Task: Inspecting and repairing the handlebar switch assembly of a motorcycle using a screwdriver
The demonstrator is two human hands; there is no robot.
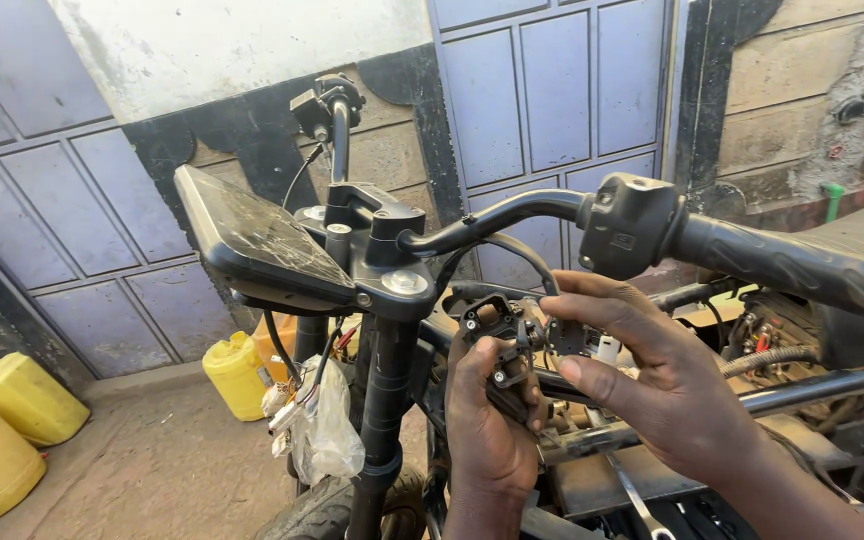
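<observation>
The left hand (489, 425) grips a small black plastic switch housing (497, 340) with loose wires, just below the black metal handlebar (512, 212). The right hand (642, 370) pinches its wiring. The housing looks detached, not yet mounted; a steel spanner (637, 500) lies on the frame below.
</observation>
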